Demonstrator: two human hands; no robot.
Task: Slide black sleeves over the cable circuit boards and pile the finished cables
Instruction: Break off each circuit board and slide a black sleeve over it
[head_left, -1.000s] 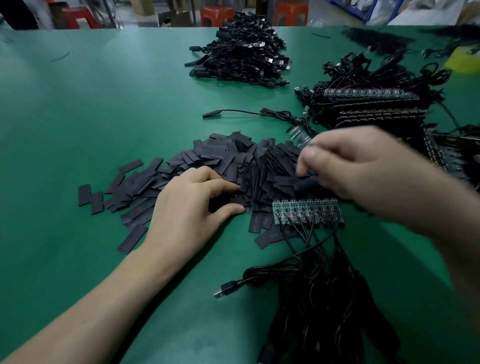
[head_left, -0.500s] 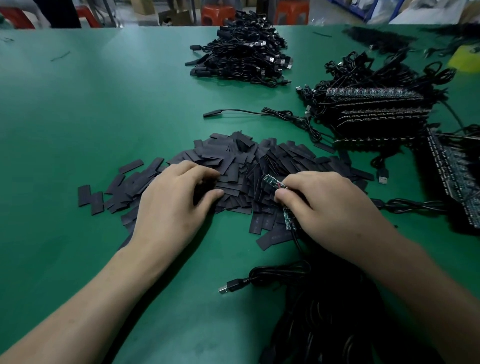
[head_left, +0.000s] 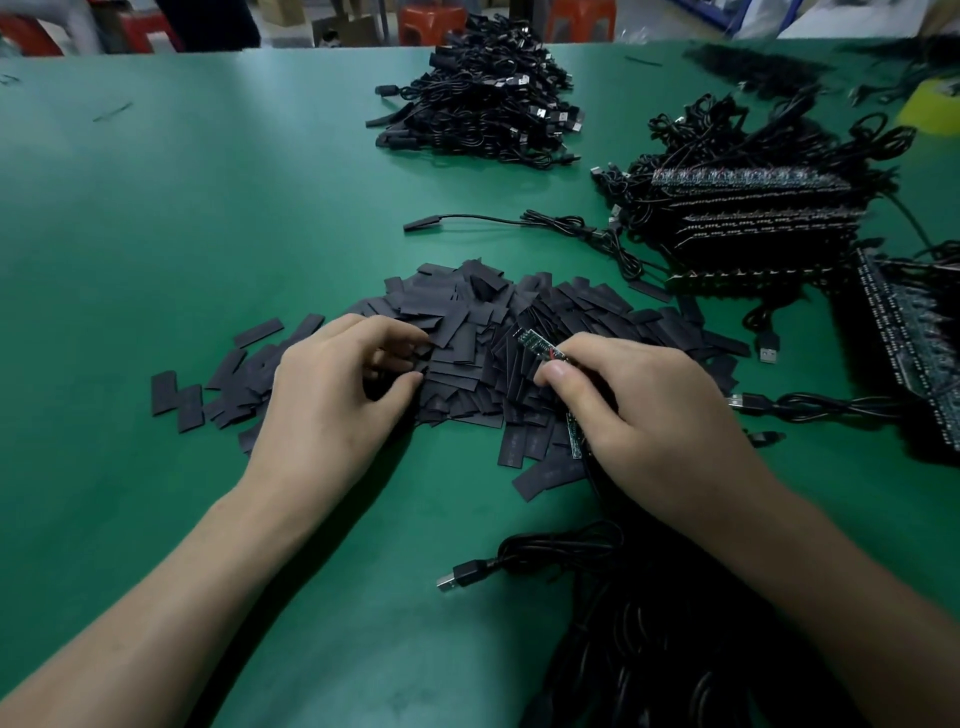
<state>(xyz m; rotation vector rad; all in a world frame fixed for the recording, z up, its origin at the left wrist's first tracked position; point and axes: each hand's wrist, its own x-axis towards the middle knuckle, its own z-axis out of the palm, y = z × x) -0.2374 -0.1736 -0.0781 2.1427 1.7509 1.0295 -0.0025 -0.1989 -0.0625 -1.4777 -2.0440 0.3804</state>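
A tangle of black cables (head_left: 649, 623) lies closest on the green counter (head_left: 156, 234); the right hand (head_left: 649, 415) pinches a small green circuit board (head_left: 535, 344); the left hand (head_left: 332, 395) curls its fingers on the heap of flat black sleeves (head_left: 467, 332), and I cannot tell if it grips one; far back sits a big pile of black cables (head_left: 478, 98).

A green table (head_left: 182, 234) carries a loose heap of flat black sleeves (head_left: 519, 332) at its middle. A tall pile of coiled cables (head_left: 478, 98) sits near the far edge, and a single cable (head_left: 519, 221) lies between the two. Stacked circuit-board strips (head_left: 753, 218) with tangled leads stand to the right. A dark bundle of cables (head_left: 675, 623) lies at the near edge, one USB plug (head_left: 460, 574) sticking out leftward.
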